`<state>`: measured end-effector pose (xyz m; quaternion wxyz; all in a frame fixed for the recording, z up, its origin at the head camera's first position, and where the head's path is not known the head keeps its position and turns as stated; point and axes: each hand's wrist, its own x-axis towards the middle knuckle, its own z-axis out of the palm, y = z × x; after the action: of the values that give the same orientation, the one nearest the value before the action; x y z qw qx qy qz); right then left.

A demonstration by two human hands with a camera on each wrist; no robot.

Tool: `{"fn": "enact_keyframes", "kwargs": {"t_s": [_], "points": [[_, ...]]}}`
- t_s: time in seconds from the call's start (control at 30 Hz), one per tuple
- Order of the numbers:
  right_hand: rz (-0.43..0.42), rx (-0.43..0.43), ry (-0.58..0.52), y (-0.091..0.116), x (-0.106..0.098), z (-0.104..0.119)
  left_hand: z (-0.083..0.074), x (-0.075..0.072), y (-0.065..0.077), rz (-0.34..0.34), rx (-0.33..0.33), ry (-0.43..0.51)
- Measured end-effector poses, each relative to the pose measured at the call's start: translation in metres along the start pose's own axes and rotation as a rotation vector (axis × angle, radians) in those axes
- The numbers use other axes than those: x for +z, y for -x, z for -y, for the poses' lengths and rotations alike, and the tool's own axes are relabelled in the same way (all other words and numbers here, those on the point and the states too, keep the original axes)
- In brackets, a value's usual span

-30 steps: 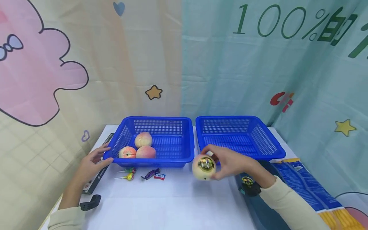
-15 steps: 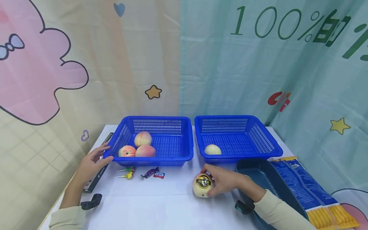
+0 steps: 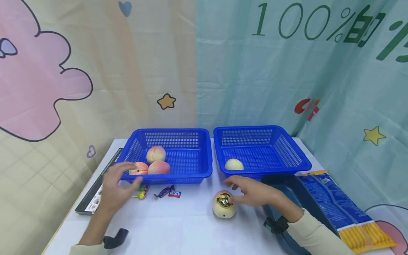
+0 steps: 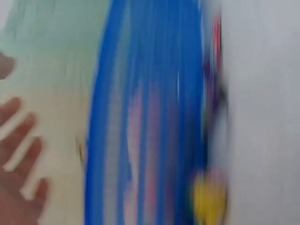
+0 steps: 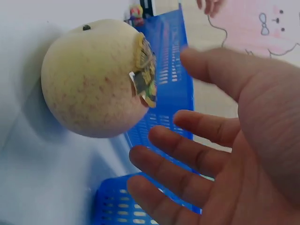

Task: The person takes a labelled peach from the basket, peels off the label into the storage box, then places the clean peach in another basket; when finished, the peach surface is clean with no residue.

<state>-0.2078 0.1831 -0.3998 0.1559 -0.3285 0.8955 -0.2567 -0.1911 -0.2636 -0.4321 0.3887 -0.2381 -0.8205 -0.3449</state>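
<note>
A pale peach [image 3: 224,209] with a black-and-gold sticker sits on the white table, in front of the gap between two blue baskets. My right hand [image 3: 255,191] is just beside it; in the right wrist view its fingers [image 5: 173,173] are spread and apart from the peach [image 5: 93,79]. Nothing is in that hand. My left hand [image 3: 116,186] hovers before the near left corner of the left basket [image 3: 178,177], fingers spread and holding nothing. Pink peaches [image 3: 158,167] lie in that basket. One pale round fruit [image 3: 234,164] lies in the right basket [image 3: 274,170]. The left wrist view is blurred.
Wrapped candies [image 3: 164,191] and lollipops [image 3: 142,193] lie before the left basket. A black box [image 3: 90,200] lies along the left edge. At right are a dark blue tray [image 3: 287,184], under my right forearm, and a blue-and-yellow packet [image 3: 338,205].
My right hand has lowered the stickered peach onto the table and let it go. My left hand has left the left basket's rim and moved right and toward me.
</note>
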Motion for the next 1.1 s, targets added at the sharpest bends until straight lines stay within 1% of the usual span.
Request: {"fn": "enact_keyframes", "kwargs": {"t_s": [0.03,0.07,0.13,0.17,0.2,0.23,0.27,0.3,0.37,0.4,0.47,0.63,0.73,0.83,0.9,0.97,1.03,1.1], "points": [[-0.016,-0.014,0.007,0.0,-0.001,0.001,-0.02,0.013,0.0,0.096,0.009,0.008],[-0.03,-0.022,0.02,-0.001,0.0,0.002,-0.039,0.027,0.001,0.216,0.003,0.035],[-0.057,-0.04,0.036,-0.002,0.001,0.003,-0.073,0.057,0.004,0.483,-0.055,0.077],[-0.068,-0.044,0.036,-0.003,0.002,0.003,-0.084,0.073,0.007,0.595,-0.103,0.091],[-0.079,-0.046,0.037,-0.005,0.003,0.003,-0.093,0.089,0.009,0.68,-0.145,0.11],[-0.088,-0.048,0.034,-0.006,0.004,0.002,-0.098,0.104,0.011,0.741,-0.182,0.146],[-0.098,-0.047,0.036,-0.007,0.005,0.002,-0.1,0.119,0.012,0.785,-0.192,0.194],[-0.107,-0.05,0.036,-0.008,0.006,0.001,-0.101,0.131,0.013,0.813,-0.203,0.228],[-0.114,-0.058,0.024,-0.011,0.009,0.0,-0.1,0.151,0.015,0.836,-0.209,0.286],[-0.115,-0.06,0.015,-0.012,0.01,0.0,-0.099,0.159,0.015,0.841,-0.208,0.313],[-0.117,-0.065,-0.01,-0.014,0.013,0.0,-0.097,0.168,0.016,0.845,-0.21,0.375],[-0.137,-0.029,-0.084,-0.017,0.017,0.0,-0.092,0.175,0.017,0.843,-0.214,0.516],[-0.138,0.0,-0.108,-0.017,0.016,0.0,-0.092,0.178,0.017,0.844,-0.189,0.548],[-0.118,0.014,-0.145,-0.015,0.013,0.002,-0.093,0.18,0.017,0.849,-0.181,0.551],[-0.087,0.005,-0.206,-0.009,0.007,0.005,-0.094,0.181,0.017,0.85,-0.183,0.549],[-0.067,-0.018,-0.271,0.002,-0.005,0.009,-0.095,0.182,0.017,0.853,-0.19,0.547],[-0.065,-0.046,-0.315,0.02,-0.022,0.011,-0.095,0.182,0.017,0.854,-0.197,0.546],[-0.083,-0.063,-0.318,0.042,-0.044,0.007,-0.096,0.183,0.017,0.855,-0.205,0.542]]}}
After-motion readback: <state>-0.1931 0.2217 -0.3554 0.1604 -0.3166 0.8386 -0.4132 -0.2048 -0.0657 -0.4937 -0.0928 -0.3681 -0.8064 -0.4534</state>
